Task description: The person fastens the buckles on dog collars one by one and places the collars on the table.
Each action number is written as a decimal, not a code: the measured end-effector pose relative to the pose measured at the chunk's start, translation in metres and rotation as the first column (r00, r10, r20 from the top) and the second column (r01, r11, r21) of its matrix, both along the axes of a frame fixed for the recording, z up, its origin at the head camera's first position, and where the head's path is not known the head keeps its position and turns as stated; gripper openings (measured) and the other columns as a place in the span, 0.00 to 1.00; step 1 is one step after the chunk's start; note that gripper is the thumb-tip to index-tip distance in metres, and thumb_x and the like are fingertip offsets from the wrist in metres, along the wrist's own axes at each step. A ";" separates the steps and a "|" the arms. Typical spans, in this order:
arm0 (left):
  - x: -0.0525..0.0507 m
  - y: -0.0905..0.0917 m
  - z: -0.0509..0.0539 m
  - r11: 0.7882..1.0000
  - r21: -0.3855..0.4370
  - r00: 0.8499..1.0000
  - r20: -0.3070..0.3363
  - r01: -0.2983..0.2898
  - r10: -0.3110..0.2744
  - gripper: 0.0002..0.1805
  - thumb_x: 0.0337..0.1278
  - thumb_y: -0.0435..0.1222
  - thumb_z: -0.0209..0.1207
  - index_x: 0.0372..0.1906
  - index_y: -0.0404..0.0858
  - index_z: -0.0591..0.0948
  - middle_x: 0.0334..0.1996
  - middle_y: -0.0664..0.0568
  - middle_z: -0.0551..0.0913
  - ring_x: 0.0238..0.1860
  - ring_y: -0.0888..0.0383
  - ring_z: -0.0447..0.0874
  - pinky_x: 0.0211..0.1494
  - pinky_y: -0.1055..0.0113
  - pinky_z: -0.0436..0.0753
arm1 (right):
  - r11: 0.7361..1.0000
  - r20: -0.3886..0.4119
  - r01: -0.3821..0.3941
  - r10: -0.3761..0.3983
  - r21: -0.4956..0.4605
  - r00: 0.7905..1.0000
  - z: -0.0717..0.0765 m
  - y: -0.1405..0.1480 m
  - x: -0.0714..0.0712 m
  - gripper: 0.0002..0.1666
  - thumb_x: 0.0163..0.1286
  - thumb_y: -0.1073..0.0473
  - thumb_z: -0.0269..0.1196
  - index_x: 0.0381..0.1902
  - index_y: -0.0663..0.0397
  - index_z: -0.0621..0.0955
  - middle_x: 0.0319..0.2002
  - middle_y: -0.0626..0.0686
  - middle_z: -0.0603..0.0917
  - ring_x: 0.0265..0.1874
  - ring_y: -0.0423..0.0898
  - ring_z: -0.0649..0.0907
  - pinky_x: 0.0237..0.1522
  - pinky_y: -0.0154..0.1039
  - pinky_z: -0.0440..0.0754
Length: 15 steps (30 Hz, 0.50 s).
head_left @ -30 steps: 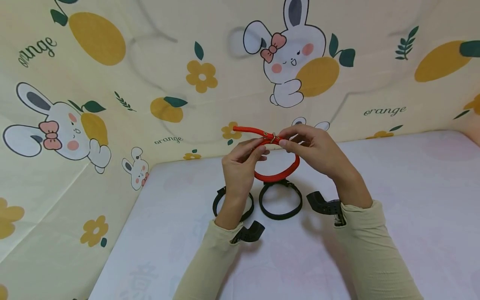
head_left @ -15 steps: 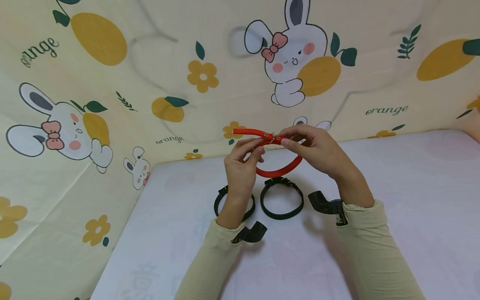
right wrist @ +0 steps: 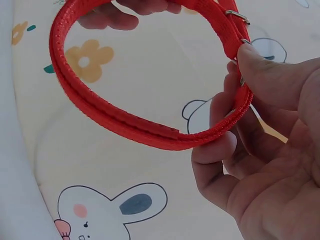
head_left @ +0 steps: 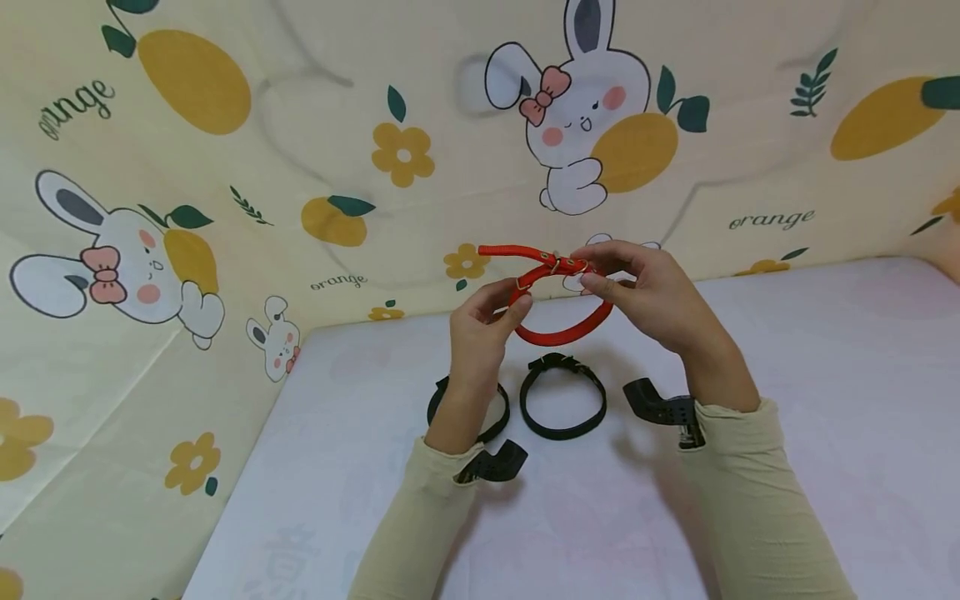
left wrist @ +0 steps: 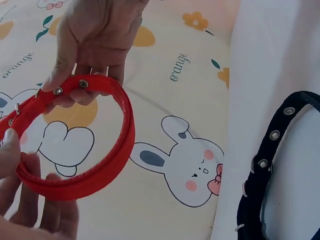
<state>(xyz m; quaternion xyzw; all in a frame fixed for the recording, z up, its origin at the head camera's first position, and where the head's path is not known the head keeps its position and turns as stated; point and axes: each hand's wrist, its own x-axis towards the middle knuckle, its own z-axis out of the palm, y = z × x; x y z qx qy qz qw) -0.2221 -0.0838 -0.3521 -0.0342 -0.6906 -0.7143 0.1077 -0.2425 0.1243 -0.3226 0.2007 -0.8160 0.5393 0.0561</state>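
Observation:
A red pet collar [head_left: 564, 337] with metal eyelets and a buckle is held up in a closed loop above the table, its free strap end pointing left. My left hand [head_left: 480, 337] pinches the loop's left side near a metal ring. At the other side, my right hand [head_left: 648, 292] grips the strap beside the buckle, thumb and fingers on either face. In the right wrist view, the right thumb presses the red collar [right wrist: 125, 122] near its metal fittings. Eyelets show along the red collar [left wrist: 127, 135] in the left wrist view.
Two black collars, looped, lie on the white table [head_left: 600, 525]: the right one [head_left: 562, 433] fully visible, the left one [head_left: 495, 429] partly behind the left wrist. A patterned cloth [head_left: 420, 50] with rabbits and oranges hangs behind the table and along its left side.
My left hand has shifted from the buckle area to the loop's left side, uncovering the strap there. The right hand and the red collar have moved slightly up and right.

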 end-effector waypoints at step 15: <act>0.000 -0.003 0.005 0.992 0.082 0.996 0.008 -0.092 0.092 0.15 0.61 0.31 0.64 0.53 0.35 0.85 0.45 0.49 0.85 0.49 0.57 0.79 0.51 0.70 0.81 | 0.999 0.007 0.037 -0.037 0.019 0.999 0.001 0.006 0.001 0.19 0.71 0.59 0.64 0.59 0.51 0.82 0.54 0.52 0.83 0.38 0.37 0.87 0.47 0.24 0.79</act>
